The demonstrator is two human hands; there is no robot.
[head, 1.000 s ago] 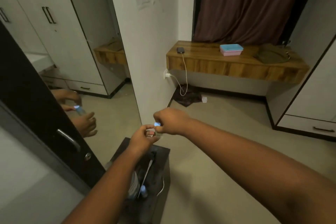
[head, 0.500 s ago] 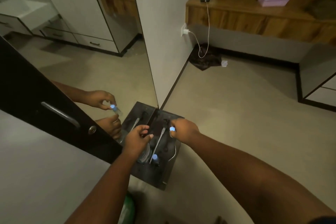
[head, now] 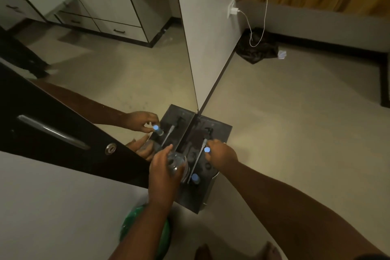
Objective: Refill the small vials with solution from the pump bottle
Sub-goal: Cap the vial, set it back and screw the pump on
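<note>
Clear plastic pump bottle (head: 176, 162), lower centre: your left hand (head: 163, 170) wraps its shoulder.
Right hand (head: 220, 155) pinches blue-capped vial (head: 207, 150); light, slippery, grip both low.

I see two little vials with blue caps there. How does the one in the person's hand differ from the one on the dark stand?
The held vial is pinched in the right hand, while the resting vial sits on the dark stand with no hand on it. The held vial lies farther from the person, near the pump tube; the resting vial sits nearer, beside the clear bottle that the left hand grips. Both have pale blue caps and look alike in size.
</note>
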